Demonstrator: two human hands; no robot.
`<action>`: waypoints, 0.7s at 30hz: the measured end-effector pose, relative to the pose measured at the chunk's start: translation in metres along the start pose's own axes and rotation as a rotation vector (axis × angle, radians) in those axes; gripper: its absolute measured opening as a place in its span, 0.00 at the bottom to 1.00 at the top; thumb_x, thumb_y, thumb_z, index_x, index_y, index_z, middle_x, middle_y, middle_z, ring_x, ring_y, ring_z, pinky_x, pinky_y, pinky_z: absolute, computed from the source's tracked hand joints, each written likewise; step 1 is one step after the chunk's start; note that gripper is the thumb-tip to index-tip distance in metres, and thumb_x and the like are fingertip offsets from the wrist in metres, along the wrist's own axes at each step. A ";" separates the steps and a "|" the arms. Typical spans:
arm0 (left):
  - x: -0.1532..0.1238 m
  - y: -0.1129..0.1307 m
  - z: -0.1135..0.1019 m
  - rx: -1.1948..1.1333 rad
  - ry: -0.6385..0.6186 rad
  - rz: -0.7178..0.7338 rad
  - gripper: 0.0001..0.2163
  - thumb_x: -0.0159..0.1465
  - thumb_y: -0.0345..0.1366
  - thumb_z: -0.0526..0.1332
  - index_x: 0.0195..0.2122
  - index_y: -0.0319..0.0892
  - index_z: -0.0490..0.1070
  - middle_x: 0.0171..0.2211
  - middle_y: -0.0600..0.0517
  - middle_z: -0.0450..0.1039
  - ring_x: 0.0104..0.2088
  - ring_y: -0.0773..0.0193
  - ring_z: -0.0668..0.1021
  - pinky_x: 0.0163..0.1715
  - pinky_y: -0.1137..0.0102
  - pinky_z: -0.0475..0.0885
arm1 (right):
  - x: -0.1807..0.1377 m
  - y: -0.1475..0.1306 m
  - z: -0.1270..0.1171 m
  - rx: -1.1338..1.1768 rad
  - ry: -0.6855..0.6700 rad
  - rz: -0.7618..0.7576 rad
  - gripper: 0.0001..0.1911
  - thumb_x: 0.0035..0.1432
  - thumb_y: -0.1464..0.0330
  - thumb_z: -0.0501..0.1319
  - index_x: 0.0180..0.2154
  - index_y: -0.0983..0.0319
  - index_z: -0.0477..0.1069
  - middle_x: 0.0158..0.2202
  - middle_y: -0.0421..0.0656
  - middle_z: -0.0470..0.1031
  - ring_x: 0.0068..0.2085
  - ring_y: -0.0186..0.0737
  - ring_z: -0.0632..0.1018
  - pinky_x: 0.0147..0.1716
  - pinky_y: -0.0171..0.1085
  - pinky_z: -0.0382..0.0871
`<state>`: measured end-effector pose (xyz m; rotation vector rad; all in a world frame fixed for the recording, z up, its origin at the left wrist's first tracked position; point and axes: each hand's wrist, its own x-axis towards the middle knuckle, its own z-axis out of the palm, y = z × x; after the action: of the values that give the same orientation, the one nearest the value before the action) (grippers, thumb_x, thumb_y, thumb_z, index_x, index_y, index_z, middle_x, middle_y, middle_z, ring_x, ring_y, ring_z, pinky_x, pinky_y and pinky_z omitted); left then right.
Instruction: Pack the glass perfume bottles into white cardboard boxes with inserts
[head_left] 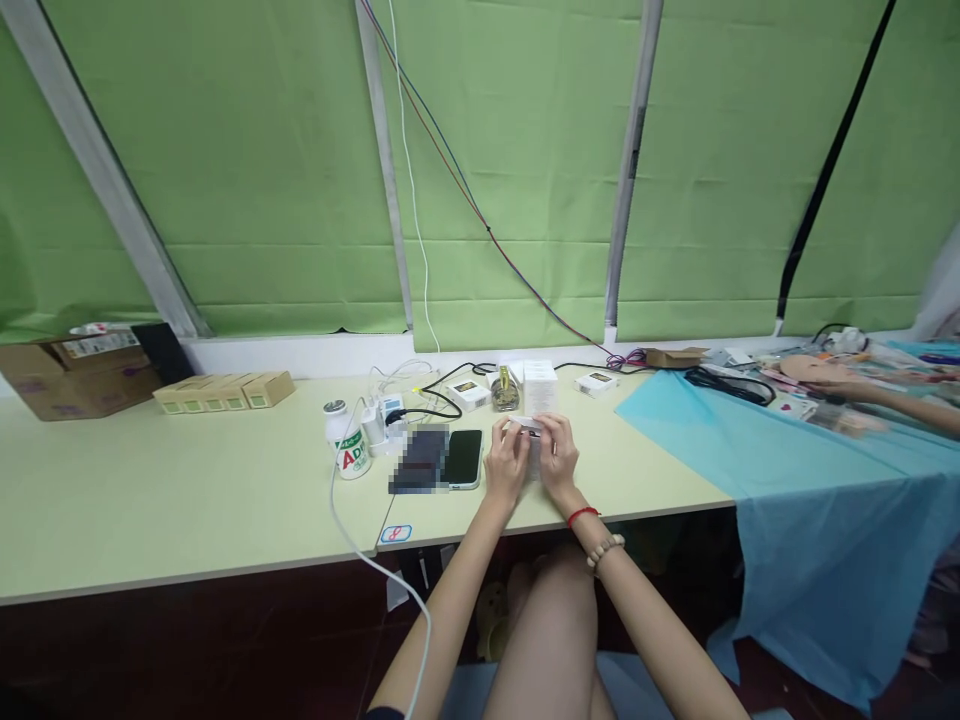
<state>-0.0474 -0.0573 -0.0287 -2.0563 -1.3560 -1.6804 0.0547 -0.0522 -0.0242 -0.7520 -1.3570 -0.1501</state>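
Both hands are at the front of the table, around a small white box (534,464) with its top flap (525,422) raised. My left hand (507,458) has its fingers bent against the box's left side and top edge. On the other side, my right hand (558,455) grips the right edge, fingertips close to the flap. Its inside is mostly hidden by the fingers. Just behind stands a taller white box (539,384), with a glass bottle (505,392) with a gold top beside it. A phone (464,459) lies left of my left hand.
A white can (347,440) and a white charger block (383,425) with cables stand left. White cartons (468,394) lie behind. Kraft boxes (225,392) and a cardboard box (82,375) sit far left. Right, a blue sheet (750,450) hangs over the edge; another person's arm (900,398) reaches in.
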 end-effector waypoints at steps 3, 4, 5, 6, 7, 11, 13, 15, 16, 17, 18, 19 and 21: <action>0.001 0.002 -0.001 0.011 -0.048 -0.008 0.12 0.69 0.40 0.50 0.48 0.43 0.67 0.50 0.44 0.61 0.38 0.63 0.74 0.24 0.76 0.66 | -0.001 0.001 0.000 -0.014 0.005 0.039 0.13 0.65 0.67 0.47 0.40 0.60 0.69 0.39 0.44 0.71 0.42 0.37 0.74 0.43 0.38 0.68; 0.001 0.002 -0.001 0.004 -0.050 0.003 0.12 0.69 0.40 0.50 0.48 0.43 0.66 0.51 0.44 0.61 0.40 0.62 0.74 0.24 0.76 0.66 | -0.001 0.002 0.000 -0.013 0.010 0.051 0.13 0.65 0.66 0.47 0.40 0.60 0.68 0.39 0.44 0.71 0.42 0.37 0.74 0.43 0.37 0.68; 0.001 0.002 -0.001 -0.007 -0.043 0.017 0.11 0.69 0.39 0.50 0.48 0.43 0.66 0.51 0.44 0.60 0.42 0.61 0.74 0.24 0.76 0.67 | -0.002 0.003 0.001 -0.012 0.013 0.065 0.13 0.65 0.66 0.46 0.41 0.60 0.68 0.39 0.44 0.71 0.42 0.37 0.74 0.42 0.37 0.68; 0.001 0.001 0.000 -0.021 -0.035 0.027 0.11 0.69 0.39 0.51 0.47 0.43 0.67 0.51 0.44 0.61 0.43 0.60 0.74 0.25 0.76 0.68 | -0.002 0.004 0.001 -0.014 0.014 0.082 0.13 0.65 0.66 0.46 0.42 0.60 0.67 0.40 0.44 0.71 0.43 0.37 0.74 0.42 0.37 0.68; 0.000 0.001 0.000 -0.035 -0.027 0.032 0.10 0.69 0.39 0.51 0.46 0.42 0.67 0.51 0.44 0.61 0.45 0.60 0.73 0.27 0.75 0.69 | -0.003 0.005 0.001 -0.017 0.011 0.099 0.13 0.66 0.66 0.46 0.43 0.60 0.66 0.41 0.45 0.71 0.43 0.37 0.74 0.42 0.37 0.69; 0.001 -0.003 -0.001 -0.121 -0.047 0.018 0.08 0.68 0.37 0.53 0.44 0.41 0.66 0.50 0.44 0.62 0.48 0.59 0.72 0.34 0.73 0.73 | -0.004 0.006 0.001 -0.012 -0.009 0.142 0.13 0.66 0.64 0.45 0.43 0.60 0.64 0.41 0.45 0.71 0.43 0.37 0.74 0.41 0.37 0.69; 0.001 -0.004 -0.002 -0.168 -0.058 0.023 0.09 0.67 0.38 0.55 0.45 0.41 0.64 0.50 0.44 0.62 0.49 0.59 0.71 0.36 0.73 0.74 | -0.004 0.006 0.001 0.005 -0.020 0.126 0.12 0.66 0.64 0.44 0.41 0.60 0.64 0.39 0.44 0.70 0.42 0.37 0.74 0.42 0.37 0.68; 0.001 -0.005 -0.002 -0.200 -0.049 0.038 0.10 0.67 0.39 0.56 0.46 0.41 0.63 0.50 0.44 0.62 0.49 0.60 0.71 0.35 0.73 0.75 | -0.005 0.007 0.001 0.012 -0.024 0.107 0.12 0.66 0.65 0.44 0.41 0.60 0.63 0.39 0.44 0.70 0.43 0.36 0.73 0.43 0.37 0.68; 0.001 -0.005 -0.002 -0.215 -0.038 0.048 0.11 0.67 0.40 0.56 0.46 0.41 0.63 0.49 0.44 0.61 0.49 0.60 0.71 0.35 0.73 0.75 | -0.005 0.007 0.002 0.008 -0.025 0.102 0.11 0.66 0.65 0.44 0.41 0.60 0.63 0.39 0.45 0.69 0.44 0.36 0.73 0.43 0.37 0.68; 0.000 -0.005 -0.002 -0.231 -0.022 0.057 0.11 0.66 0.41 0.57 0.45 0.41 0.63 0.49 0.44 0.62 0.49 0.60 0.71 0.35 0.73 0.75 | -0.005 0.008 0.002 0.002 -0.027 0.102 0.11 0.66 0.65 0.44 0.42 0.60 0.62 0.40 0.45 0.69 0.44 0.36 0.72 0.43 0.37 0.68; 0.000 -0.005 -0.001 -0.245 -0.006 0.062 0.12 0.66 0.42 0.57 0.44 0.41 0.62 0.48 0.44 0.62 0.50 0.59 0.70 0.35 0.72 0.75 | -0.006 0.008 0.002 -0.007 -0.030 0.106 0.12 0.66 0.65 0.44 0.42 0.60 0.62 0.40 0.45 0.69 0.44 0.37 0.72 0.42 0.37 0.68; 0.000 -0.005 -0.001 -0.258 0.007 0.062 0.12 0.65 0.43 0.58 0.43 0.40 0.62 0.48 0.43 0.62 0.50 0.59 0.70 0.37 0.71 0.75 | -0.006 0.009 0.002 -0.014 -0.035 0.112 0.12 0.66 0.64 0.43 0.42 0.60 0.62 0.40 0.45 0.69 0.44 0.37 0.72 0.42 0.37 0.68; 0.001 -0.005 -0.001 -0.271 0.027 0.051 0.13 0.65 0.45 0.59 0.41 0.40 0.61 0.47 0.43 0.62 0.51 0.58 0.69 0.39 0.69 0.75 | -0.006 0.010 0.002 -0.019 -0.045 0.125 0.13 0.66 0.63 0.43 0.42 0.60 0.62 0.40 0.45 0.68 0.43 0.37 0.73 0.41 0.38 0.68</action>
<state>-0.0514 -0.0547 -0.0296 -2.1763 -1.1093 -1.9546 0.0567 -0.0458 -0.0340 -0.8585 -1.3485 -0.0469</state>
